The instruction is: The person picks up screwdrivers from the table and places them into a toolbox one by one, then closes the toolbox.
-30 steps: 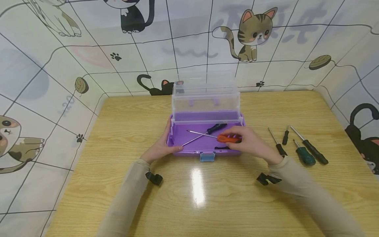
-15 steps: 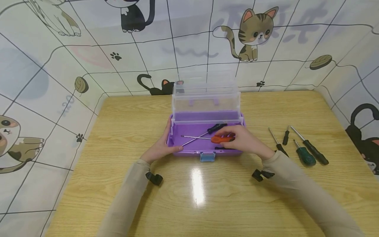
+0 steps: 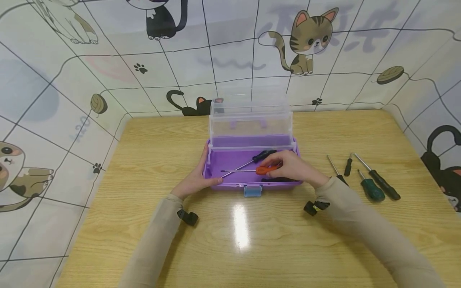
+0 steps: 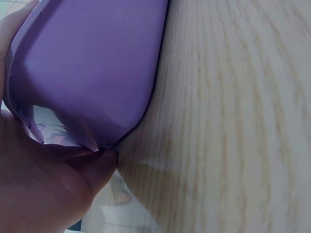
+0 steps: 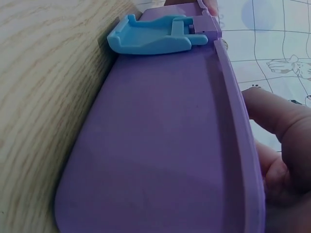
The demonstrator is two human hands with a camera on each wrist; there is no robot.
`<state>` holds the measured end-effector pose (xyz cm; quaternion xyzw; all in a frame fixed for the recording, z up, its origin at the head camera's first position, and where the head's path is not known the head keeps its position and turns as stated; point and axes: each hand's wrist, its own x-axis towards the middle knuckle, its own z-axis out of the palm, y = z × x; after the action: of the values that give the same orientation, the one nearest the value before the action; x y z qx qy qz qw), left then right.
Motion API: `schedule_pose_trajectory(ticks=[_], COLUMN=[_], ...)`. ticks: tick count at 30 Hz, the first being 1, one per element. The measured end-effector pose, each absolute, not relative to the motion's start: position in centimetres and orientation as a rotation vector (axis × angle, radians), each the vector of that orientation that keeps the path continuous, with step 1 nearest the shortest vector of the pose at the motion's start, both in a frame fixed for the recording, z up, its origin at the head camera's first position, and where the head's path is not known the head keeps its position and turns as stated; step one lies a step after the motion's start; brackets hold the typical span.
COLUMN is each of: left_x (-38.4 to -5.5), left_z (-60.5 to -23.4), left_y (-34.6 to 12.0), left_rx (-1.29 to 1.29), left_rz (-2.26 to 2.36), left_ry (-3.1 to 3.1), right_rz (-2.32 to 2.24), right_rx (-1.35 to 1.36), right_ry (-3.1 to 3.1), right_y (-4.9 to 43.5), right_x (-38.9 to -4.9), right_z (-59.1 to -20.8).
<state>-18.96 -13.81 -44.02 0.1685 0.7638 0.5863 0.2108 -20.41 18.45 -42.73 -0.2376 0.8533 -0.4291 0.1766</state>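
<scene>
An orange-handled screwdriver [image 3: 264, 170] is over the inside of a purple toolbox [image 3: 230, 187], lying nearly level with its metal tip pointing left. The right hand [image 3: 288, 165] pinches its handle between thumb and fingers, reaching in over the front wall. The shaft crosses over that of a black-handled screwdriver [image 3: 263, 156], which lies diagonally in the box, handle toward the back; whether the two touch cannot be told. A dark object [image 3: 279, 180] lies along the inner front wall, partly covered by the right hand and too hidden to identify.

The left hand [image 3: 198, 180] grips the toolbox at its left end, thumb at the front corner and fingers along the side. A light-blue latch [image 5: 150, 36] hangs at the middle of the front wall, and the transparent lid [image 3: 250, 126] stands open at the back.

On the wood-grain table [image 3: 108, 200], to the right of the box, lie four more tools: a long-shafted screwdriver [image 3: 335, 166] partly hidden by the right sleeve [image 3: 371, 224], a small black-handled tool [image 3: 348, 166], a stubby green-handled screwdriver [image 3: 372, 190] and a large black-handled screwdriver [image 3: 383, 184] beside it. A small black camera [image 3: 188, 217] sits at the left wrist, another at the right. Behind the table, a white wall covering [image 3: 234, 64] carries grid lines and cartoon cats.
</scene>
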Motion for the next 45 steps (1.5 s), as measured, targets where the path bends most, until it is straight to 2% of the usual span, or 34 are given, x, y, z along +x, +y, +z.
schedule_pose_trajectory(ticks=[12,21,40,45], left_x=[-19.0,-19.0,-18.9,-19.8], left_z=[-44.2,-44.2,-44.3,-46.2], left_y=[-13.8,-13.7,-13.9,-14.2], left_rx=[0.461,0.489,0.47,0.474], left_rz=[1.625,1.645,1.637,1.633], left_ry=[2.136,2.121,2.121,2.131], right_rz=[-1.093,-1.282,-1.288,-1.323], right_rx=[-0.681,-0.739,-0.766,-0.718], right_ry=[2.423,2.318,2.389,2.447], right_y=[18.2,18.2,19.5,19.9], right_x=[-21.1,-21.4,-19.3,-18.9], right_z=[-42.6,-43.2,-41.4,-41.0])
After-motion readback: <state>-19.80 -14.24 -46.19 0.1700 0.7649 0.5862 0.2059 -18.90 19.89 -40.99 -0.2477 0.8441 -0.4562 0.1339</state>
